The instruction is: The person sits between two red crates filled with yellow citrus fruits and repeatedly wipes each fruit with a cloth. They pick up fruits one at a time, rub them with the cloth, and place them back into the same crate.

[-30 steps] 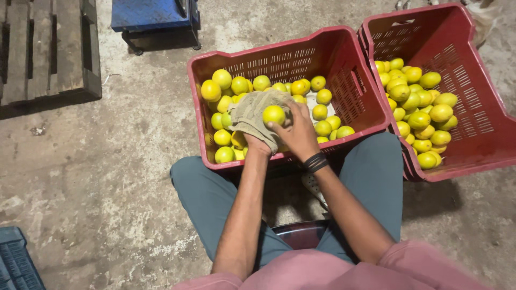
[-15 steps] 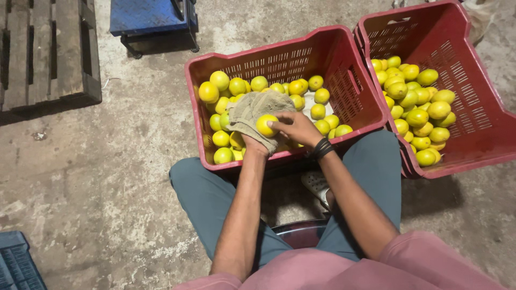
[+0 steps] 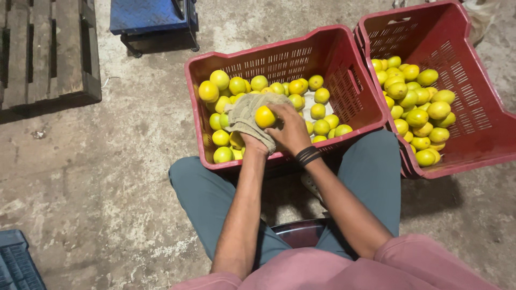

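Observation:
I sit on the floor with a red plastic crate between my knees, holding several yellow-green citrus fruits. My left hand is wrapped in a beige cloth and cups one yellow fruit over the crate. My right hand, with dark bands on its wrist, curls around the same fruit from the right and presses it into the cloth.
A second red crate with more fruits stands to the right. A wooden pallet lies at the top left, a blue platform scale at the top, a dark blue crate corner bottom left. The floor is rough concrete.
Both hands have turned the fruit in the cloth and shifted slightly left; the fruit now sits more to the left of my right hand.

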